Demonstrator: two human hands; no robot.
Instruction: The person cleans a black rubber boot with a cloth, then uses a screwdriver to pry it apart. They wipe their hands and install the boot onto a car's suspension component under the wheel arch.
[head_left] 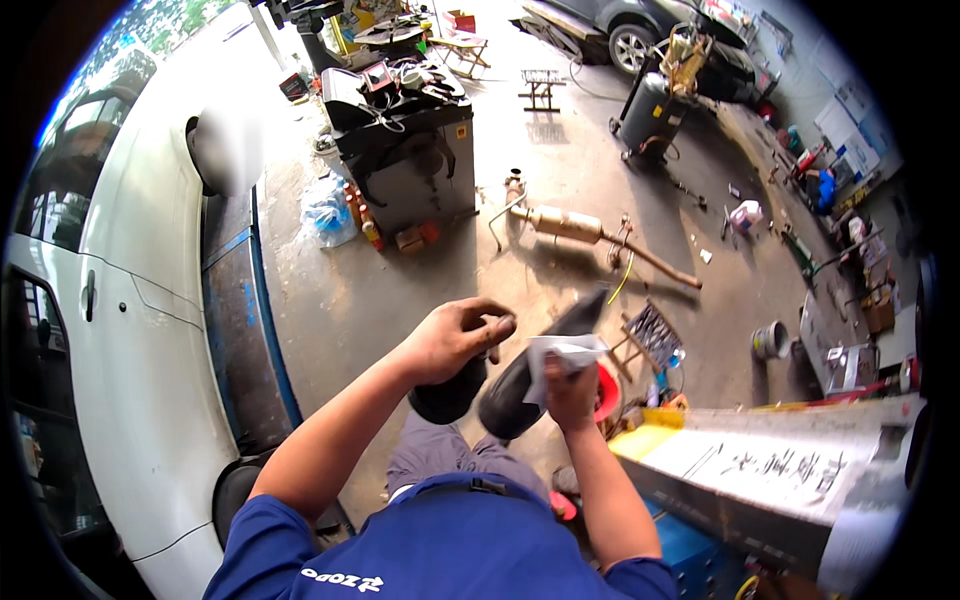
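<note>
My left hand (460,338) is closed at the top of a dark rounded piece (445,395) that hangs below its fingers; the exact grip is partly hidden. Just to its right, my right hand (570,395) grips a white paper or cloth (555,348), which lies against a long black pointed piece (505,408), somewhat blurred. The black piece's tip points up and away from me. Behind my right hand shows a red round container (606,392).
A white car (130,330) stands left beside a blue-edged lift ramp (250,330). Ahead are a dark equipment cabinet (420,170), a rusty exhaust assembly (560,220) on the floor, a tank cart (645,120) and a small tool rack (655,335). A bench (750,445) with paper is at right.
</note>
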